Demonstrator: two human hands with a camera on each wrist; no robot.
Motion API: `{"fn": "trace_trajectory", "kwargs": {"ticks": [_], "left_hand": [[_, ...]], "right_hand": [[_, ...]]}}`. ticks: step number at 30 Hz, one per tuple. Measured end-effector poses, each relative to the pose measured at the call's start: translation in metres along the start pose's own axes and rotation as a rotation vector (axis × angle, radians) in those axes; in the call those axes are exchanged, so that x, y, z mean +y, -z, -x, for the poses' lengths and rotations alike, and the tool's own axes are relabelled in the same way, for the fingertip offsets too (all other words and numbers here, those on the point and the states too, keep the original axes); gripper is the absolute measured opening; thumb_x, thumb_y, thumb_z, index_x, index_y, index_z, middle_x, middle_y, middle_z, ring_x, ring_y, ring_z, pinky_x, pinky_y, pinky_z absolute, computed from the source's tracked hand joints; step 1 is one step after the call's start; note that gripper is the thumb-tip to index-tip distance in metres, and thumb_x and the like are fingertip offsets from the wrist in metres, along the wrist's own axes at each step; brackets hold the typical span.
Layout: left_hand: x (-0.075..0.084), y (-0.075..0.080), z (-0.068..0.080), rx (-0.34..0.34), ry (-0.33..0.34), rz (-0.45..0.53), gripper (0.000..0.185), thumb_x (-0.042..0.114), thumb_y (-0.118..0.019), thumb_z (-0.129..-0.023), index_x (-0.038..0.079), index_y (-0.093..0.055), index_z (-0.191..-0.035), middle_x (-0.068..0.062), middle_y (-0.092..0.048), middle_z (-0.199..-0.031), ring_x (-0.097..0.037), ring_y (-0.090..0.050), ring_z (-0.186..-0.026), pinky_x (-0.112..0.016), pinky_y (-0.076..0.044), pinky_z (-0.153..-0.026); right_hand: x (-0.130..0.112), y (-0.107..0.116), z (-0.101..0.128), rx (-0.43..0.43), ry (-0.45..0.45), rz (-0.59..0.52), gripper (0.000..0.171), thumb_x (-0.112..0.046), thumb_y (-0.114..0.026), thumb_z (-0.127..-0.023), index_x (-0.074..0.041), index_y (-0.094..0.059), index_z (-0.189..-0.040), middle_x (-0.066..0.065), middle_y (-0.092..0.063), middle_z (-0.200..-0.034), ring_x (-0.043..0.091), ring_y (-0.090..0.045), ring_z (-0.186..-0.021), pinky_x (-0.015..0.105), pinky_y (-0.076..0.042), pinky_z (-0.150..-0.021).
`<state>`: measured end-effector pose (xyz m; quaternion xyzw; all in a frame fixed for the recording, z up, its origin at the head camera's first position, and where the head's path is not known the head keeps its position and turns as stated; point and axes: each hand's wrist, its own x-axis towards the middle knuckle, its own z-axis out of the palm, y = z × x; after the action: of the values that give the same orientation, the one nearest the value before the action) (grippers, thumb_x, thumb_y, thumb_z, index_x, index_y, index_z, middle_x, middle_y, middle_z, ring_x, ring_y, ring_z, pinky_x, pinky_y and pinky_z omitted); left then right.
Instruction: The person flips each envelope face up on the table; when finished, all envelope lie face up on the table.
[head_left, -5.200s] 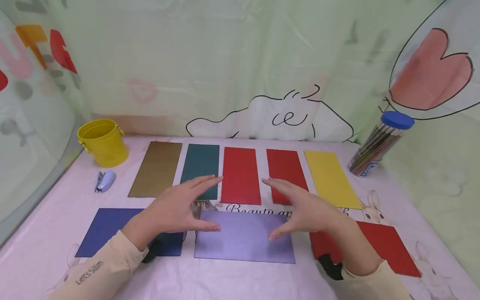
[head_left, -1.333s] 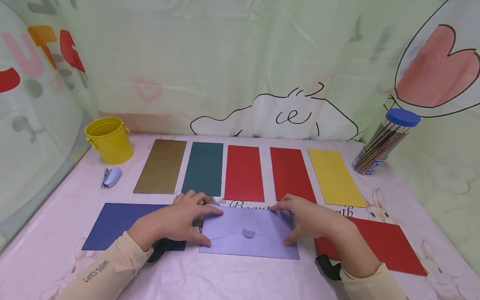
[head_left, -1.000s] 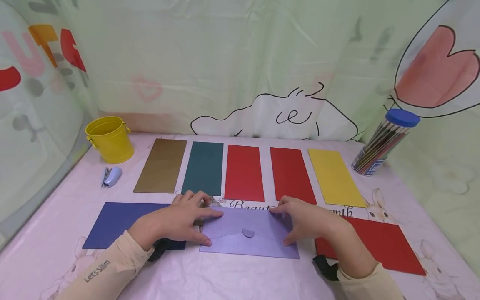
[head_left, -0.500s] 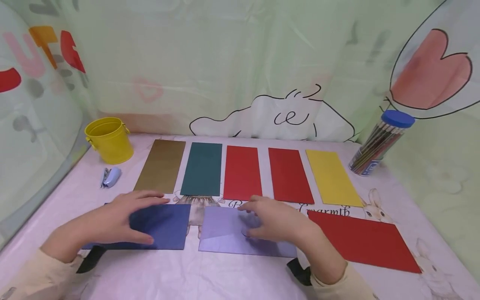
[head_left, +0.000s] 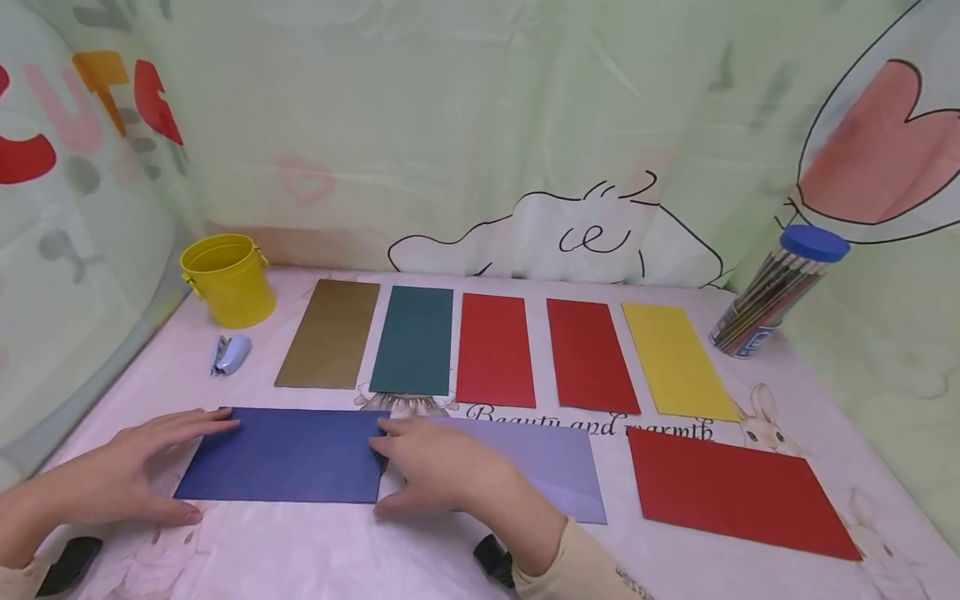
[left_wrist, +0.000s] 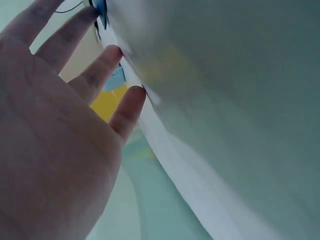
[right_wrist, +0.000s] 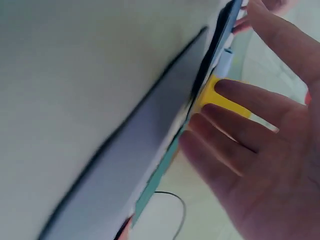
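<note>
A flat dark blue rectangle (head_left: pixel 300 454), the size of an envelope, lies on the table at front left in the head view. My left hand (head_left: pixel 131 471) is spread at its left end, index fingertip at the upper corner and thumb near the lower corner. At the blue rectangle's right end my right hand (head_left: pixel 442 467) has its fingertips by the upper corner and its thumb by the lower one. That hand covers the left part of a lilac envelope (head_left: pixel 562 467). Both wrist views show extended fingers low over the tabletop, the left hand (left_wrist: pixel 55 130) and the right hand (right_wrist: pixel 260 145).
A red rectangle (head_left: pixel 738 492) lies at front right. Behind stand a row of brown (head_left: pixel 328 333), green (head_left: pixel 412 340), red and yellow (head_left: pixel 678 360) rectangles. A yellow bucket (head_left: pixel 228 281) and small stapler (head_left: pixel 230 355) are at left; a blue-lidded pencil tub (head_left: pixel 780 292) is at right.
The lilac envelope, earlier plain side up, was turned to its flap side. Both hands then left it and moved left, to the two ends of the blue rectangle.
</note>
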<state>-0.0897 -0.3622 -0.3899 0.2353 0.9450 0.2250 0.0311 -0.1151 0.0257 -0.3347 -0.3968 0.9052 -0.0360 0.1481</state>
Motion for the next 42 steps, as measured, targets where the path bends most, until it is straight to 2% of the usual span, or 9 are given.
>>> {"fn": "trace_trajectory", "kwargs": {"ticks": [3,6,15,18,22,28,32,35,42], "left_hand": [[-0.002,-0.002,0.001,0.002,0.002,0.016,0.082,0.043,-0.093,-0.067,0.033,-0.058,-0.140,0.005,-0.049,-0.148,-0.001,-0.031,-0.134,-0.048,-0.034,-0.099],[-0.001,-0.002,0.001,0.011,-0.001,0.026,0.075,0.042,-0.093,-0.067,0.034,-0.062,-0.136,0.012,-0.050,-0.146,0.001,-0.029,-0.133,-0.066,-0.035,-0.089],[0.001,0.002,-0.002,0.058,-0.051,-0.074,0.063,0.037,-0.092,-0.069,0.039,-0.067,-0.127,0.010,-0.058,-0.138,0.005,-0.036,-0.130,-0.043,-0.039,-0.091],[-0.001,0.006,-0.002,0.049,-0.033,-0.026,0.058,0.030,-0.087,-0.078,0.036,-0.066,-0.131,0.005,-0.059,-0.137,0.009,-0.040,-0.126,-0.023,-0.042,-0.086],[0.000,0.011,-0.005,0.053,-0.009,0.148,0.048,0.015,-0.072,-0.094,0.025,-0.061,-0.140,0.005,-0.064,-0.132,0.008,-0.049,-0.121,-0.012,-0.039,-0.087],[0.011,0.010,-0.014,0.137,0.103,0.251,0.043,0.016,-0.056,-0.105,0.014,-0.049,-0.147,0.001,-0.071,-0.110,-0.002,-0.063,-0.095,-0.016,-0.043,-0.075],[0.021,0.006,-0.024,0.127,0.148,0.298,0.069,0.019,-0.065,-0.100,0.011,-0.028,-0.157,-0.002,-0.074,-0.105,-0.002,-0.066,-0.094,-0.018,-0.046,-0.073],[0.027,0.004,-0.029,0.107,0.092,0.379,0.081,0.009,-0.066,-0.098,0.016,-0.010,-0.156,-0.006,-0.074,-0.104,-0.008,-0.068,-0.093,-0.020,-0.049,-0.074],[0.032,0.001,-0.033,0.080,0.043,0.352,0.049,0.004,-0.069,-0.095,0.008,-0.036,-0.130,-0.003,-0.068,-0.094,-0.009,-0.066,-0.083,-0.023,-0.051,-0.069]], "right_hand": [[-0.007,-0.003,-0.003,-0.012,-0.011,0.001,0.072,-0.051,-0.076,-0.086,-0.014,-0.056,-0.145,0.003,-0.046,-0.153,0.018,-0.040,-0.141,0.031,-0.036,-0.110],[-0.009,-0.004,-0.003,-0.010,-0.020,0.008,0.070,-0.051,-0.078,-0.084,-0.015,-0.060,-0.142,0.001,-0.049,-0.150,0.016,-0.043,-0.138,0.030,-0.039,-0.108],[-0.006,-0.004,-0.003,0.047,0.011,0.014,0.053,-0.050,-0.079,-0.083,-0.008,-0.073,-0.116,0.005,-0.058,-0.139,0.015,-0.055,-0.126,0.024,-0.047,-0.097],[0.000,0.000,-0.003,0.069,0.034,-0.050,0.048,-0.041,-0.075,-0.089,-0.007,-0.072,-0.122,0.004,-0.061,-0.136,0.013,-0.056,-0.126,0.023,-0.047,-0.096],[0.008,0.009,0.000,0.112,0.056,-0.190,0.040,-0.030,-0.068,-0.097,-0.007,-0.069,-0.129,-0.002,-0.068,-0.125,0.008,-0.060,-0.117,0.022,-0.047,-0.095],[0.016,0.015,-0.001,0.261,-0.023,-0.468,0.013,-0.014,-0.065,-0.098,-0.008,-0.070,-0.109,-0.009,-0.066,-0.085,0.004,-0.060,-0.078,0.020,-0.049,-0.069],[0.018,0.011,-0.003,0.324,-0.149,-0.618,0.040,-0.010,-0.070,-0.094,-0.007,-0.055,-0.131,-0.005,-0.061,-0.084,0.007,-0.059,-0.071,0.025,-0.050,-0.066],[0.019,0.008,-0.005,0.353,-0.223,-0.694,0.066,-0.006,-0.074,-0.091,-0.013,-0.038,-0.145,-0.001,-0.062,-0.089,0.008,-0.062,-0.069,0.027,-0.052,-0.063],[0.022,0.005,-0.009,0.321,-0.218,-0.633,0.056,-0.005,-0.080,-0.085,-0.013,-0.053,-0.134,0.001,-0.055,-0.093,0.007,-0.059,-0.073,0.025,-0.050,-0.065]]}}
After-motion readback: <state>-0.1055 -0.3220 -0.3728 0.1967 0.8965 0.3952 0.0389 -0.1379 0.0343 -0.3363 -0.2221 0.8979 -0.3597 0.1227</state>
